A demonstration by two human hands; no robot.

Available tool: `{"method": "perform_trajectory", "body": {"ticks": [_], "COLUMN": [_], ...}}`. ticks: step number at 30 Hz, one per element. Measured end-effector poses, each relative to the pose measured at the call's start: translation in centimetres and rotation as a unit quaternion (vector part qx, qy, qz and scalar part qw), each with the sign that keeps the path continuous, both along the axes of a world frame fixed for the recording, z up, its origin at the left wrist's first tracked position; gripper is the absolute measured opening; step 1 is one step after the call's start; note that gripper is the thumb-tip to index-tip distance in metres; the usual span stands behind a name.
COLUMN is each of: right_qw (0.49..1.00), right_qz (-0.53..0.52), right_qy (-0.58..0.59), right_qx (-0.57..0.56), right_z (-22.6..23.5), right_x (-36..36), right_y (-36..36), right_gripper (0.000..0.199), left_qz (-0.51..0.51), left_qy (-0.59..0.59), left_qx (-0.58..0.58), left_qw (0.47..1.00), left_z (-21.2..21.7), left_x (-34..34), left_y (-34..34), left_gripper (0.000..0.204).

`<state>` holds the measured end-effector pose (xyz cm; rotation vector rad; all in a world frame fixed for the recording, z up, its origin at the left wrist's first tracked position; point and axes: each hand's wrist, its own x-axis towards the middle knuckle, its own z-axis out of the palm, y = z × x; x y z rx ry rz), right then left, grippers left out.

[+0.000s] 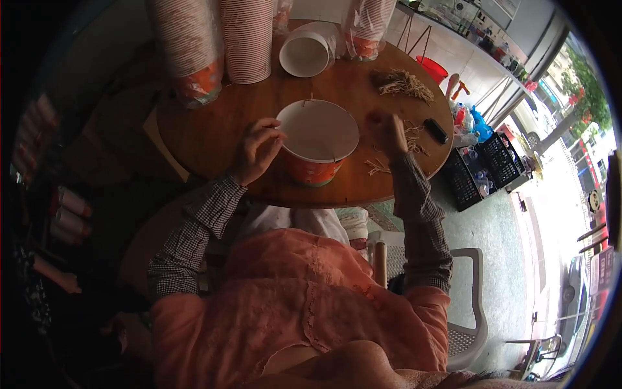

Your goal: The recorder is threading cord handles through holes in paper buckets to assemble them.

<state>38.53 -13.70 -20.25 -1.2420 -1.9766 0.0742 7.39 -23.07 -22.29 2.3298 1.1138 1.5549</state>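
Observation:
A round paper bucket [315, 170] with a white inside and an orange printed outside stands upright on the wooden table before me. A short bit of twine [310, 98] pokes up at its far rim, and another bit of twine [334, 157] shows at the near rim. My left hand [257, 152] is at the bucket's left rim, its bent fingertips and thumb touching the edge. Right of the bucket and apart from it, my right hand [390, 135] is closed in a fist, partly blurred; what it holds is hidden. Loose twine pieces [413, 137] lie beside that hand.
Tall stacks of paper buckets [247, 45] stand along the table's [214, 139] far side, near a bucket on its side [304, 56]. A twine bundle [405, 84] and a black object [435, 130] lie at the right. Black crates [476, 178] and a white chair [476, 311] stand beyond.

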Motion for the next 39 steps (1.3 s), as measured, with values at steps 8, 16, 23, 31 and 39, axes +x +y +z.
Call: {"method": "perform_trajectory", "body": {"ticks": [8,16,23,31,39], "right_qw": [0.874,0.883,0.890,0.905,0.945], "right_qz": [0.119,0.118,0.138,0.140,0.103], "right_qy": [0.277,0.332,0.346,0.352,0.274], "right_qx": [-0.381,-0.311,-0.264,-0.193,-0.146], "right_z": [-6.6,-5.7,-4.6,-4.2,-3.1], "right_x": [-1.4,-0.5,-1.4,-3.0,-5.5], "right_y": [-5.4,-5.6,-5.6,-6.2,-0.2], "right_gripper": [0.018,0.012,0.009,0.008,0.013], "left_qz": [0.068,0.052,0.085,0.000,-0.131], "left_qy": [0.017,0.253,0.461,0.177,-0.283], "left_qx": [0.075,0.067,0.018,-0.186,-0.073], "left_qw": [0.995,0.964,0.883,0.967,0.947], "left_z": [1.1,5.2,6.1,18.8,23.2], "left_x": [-0.4,8.7,10.5,-1.1,-7.5], "left_y": [2.4,-2.0,2.4,12.6,22.7], "left_gripper": [0.011,0.016,0.012,0.013,0.024]}}
